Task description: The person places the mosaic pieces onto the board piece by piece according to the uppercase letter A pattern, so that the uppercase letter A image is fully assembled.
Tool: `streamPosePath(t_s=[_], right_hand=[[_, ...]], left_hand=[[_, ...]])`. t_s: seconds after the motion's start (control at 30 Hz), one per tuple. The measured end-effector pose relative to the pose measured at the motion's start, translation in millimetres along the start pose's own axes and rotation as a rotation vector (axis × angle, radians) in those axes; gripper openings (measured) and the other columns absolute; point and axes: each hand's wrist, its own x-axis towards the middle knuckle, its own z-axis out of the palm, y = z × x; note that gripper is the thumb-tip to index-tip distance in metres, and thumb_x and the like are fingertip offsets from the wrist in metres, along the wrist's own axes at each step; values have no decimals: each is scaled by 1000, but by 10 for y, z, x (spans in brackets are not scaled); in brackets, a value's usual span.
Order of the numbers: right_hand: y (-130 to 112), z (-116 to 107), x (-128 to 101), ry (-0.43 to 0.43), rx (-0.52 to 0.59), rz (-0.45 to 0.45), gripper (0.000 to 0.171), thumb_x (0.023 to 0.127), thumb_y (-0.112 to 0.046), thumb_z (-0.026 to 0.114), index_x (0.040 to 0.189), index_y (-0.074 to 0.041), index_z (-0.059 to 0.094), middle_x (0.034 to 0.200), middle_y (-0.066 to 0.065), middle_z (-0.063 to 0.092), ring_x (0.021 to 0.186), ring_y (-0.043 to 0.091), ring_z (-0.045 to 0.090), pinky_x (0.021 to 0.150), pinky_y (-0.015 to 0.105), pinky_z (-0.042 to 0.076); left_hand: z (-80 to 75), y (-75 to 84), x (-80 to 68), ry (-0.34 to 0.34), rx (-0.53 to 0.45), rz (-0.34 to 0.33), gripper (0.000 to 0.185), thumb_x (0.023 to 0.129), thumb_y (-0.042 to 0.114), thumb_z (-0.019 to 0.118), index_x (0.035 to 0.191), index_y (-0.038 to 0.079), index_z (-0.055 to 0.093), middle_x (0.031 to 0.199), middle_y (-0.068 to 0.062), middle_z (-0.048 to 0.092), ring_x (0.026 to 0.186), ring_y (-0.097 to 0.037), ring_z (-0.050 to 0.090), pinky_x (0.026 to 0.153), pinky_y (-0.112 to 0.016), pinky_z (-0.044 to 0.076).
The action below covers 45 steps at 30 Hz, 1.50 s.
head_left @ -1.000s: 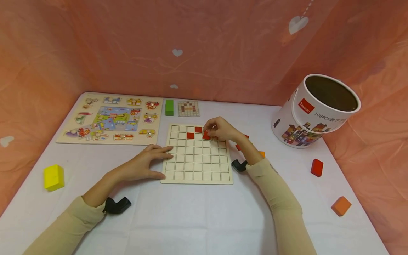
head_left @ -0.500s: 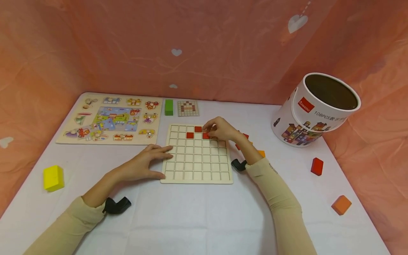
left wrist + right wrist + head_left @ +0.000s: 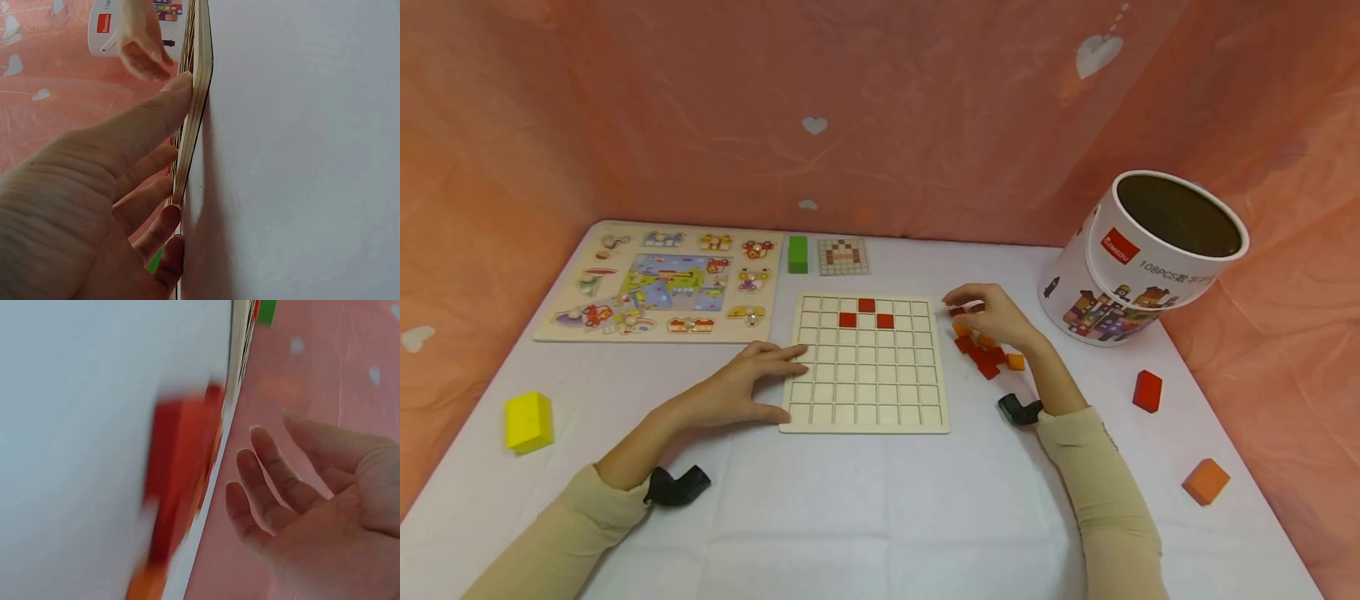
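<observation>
Yellow block (image 3: pixel 528 422): sits alone at the far left of the white table (image 3: pixel 865 517), well apart from both hands.
Picture puzzle (image 3: pixel 664 283): a flat wooden board with small knobbed pieces, lying at the back left.
Green block (image 3: pixel 798 253): stands just beside a small pattern card (image 3: pixel 843 256), behind the grid.
Left hand (image 3: pixel 741 387): fingers straight and relaxed, resting flat against the left edge of the grid board; the left wrist view shows the fingertips (image 3: pixel 178 87) pressed to the board's thin side, holding nothing.
Grid board (image 3: pixel 865 362): a shallow wooden tray of square cells at the table's middle, with three red tiles (image 3: pixel 867 313) seated in its far rows. It looks stiff and light, likely to slide on the cloth unless braced at its edge.
Loose tiles (image 3: pixel 983 350): a small heap of red and orange squares just right of the board. They look thin, hard, light and smooth; a fingertip pinch on two opposite edges would probably suit them best.
Right hand (image 3: pixel 996 317): poised over the heap with fingers loosely spread, as the right wrist view also shows; whether a fingertip touches a tile cannot be told, and it grips nothing visible.
Tub (image 3: pixel 1138 262): a tilted round cardboard container, open-topped, at the back right.
Red block (image 3: pixel 1147 392) and orange block (image 3: pixel 1205 482): lying apart near the right edge.
</observation>
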Motion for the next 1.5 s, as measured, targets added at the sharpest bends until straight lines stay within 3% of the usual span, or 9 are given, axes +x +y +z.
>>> streamPosePath(t_s=[0.13, 0.27, 0.63, 0.93, 1.1, 1.27, 1.5], right_hand=[[171, -180, -145, 15, 4, 46, 33, 91, 6, 64, 123, 11, 62, 122, 28, 63, 114, 41, 57, 101, 55, 43], [257, -242, -204, 17, -9, 90, 35, 91, 5, 65, 125, 11, 61, 121, 29, 63, 113, 41, 57, 101, 51, 44], [335, -99, -173, 76, -86, 110, 28, 91, 6, 65, 118, 10, 64, 113, 26, 65, 96, 34, 56, 83, 28, 45], [293, -90, -185, 83, -127, 107, 28, 88, 11, 63, 116, 10, 63, 105, 25, 61, 92, 33, 52, 81, 31, 45], [179, -79, -156, 94, -136, 92, 21, 91, 7, 61, 112, 8, 66, 106, 23, 65, 91, 33, 56, 78, 30, 48], [-122, 72, 27, 86, -70, 28, 23, 93, 3, 64, 115, 8, 66, 103, 21, 66, 84, 32, 59, 67, 25, 50], [-521, 458, 486, -113, 35, -127, 18, 91, 11, 60, 108, 11, 67, 100, 21, 67, 78, 31, 64, 72, 29, 53]], left_hand=[[-8, 4, -6, 3, 2, -7, 66, 79, 29, 86, 135, 5, 62, 157, -10, 38, 130, -28, 35, 104, -55, 33], [-11, 8, -14, 1, 4, -12, 66, 78, 29, 86, 135, 5, 62, 157, -9, 39, 130, -27, 35, 104, -54, 33], [-11, 9, -17, 5, 1, -12, 65, 79, 29, 86, 134, 5, 62, 157, -10, 39, 130, -27, 35, 105, -55, 32], [1, 9, -7, 4, 0, -11, 65, 79, 30, 86, 135, 5, 62, 157, -9, 39, 130, -27, 35, 104, -54, 32], [17, 8, 9, 4, -11, -7, 65, 79, 31, 85, 135, 6, 63, 157, -9, 38, 131, -27, 35, 104, -55, 32], [18, 12, 6, 11, 1, 3, 64, 79, 30, 85, 134, 6, 63, 157, -10, 39, 130, -27, 35, 104, -54, 32], [1, 4, -2, 11, 10, 7, 64, 80, 30, 85, 134, 5, 63, 157, -10, 39, 130, -27, 36, 104, -53, 32]])
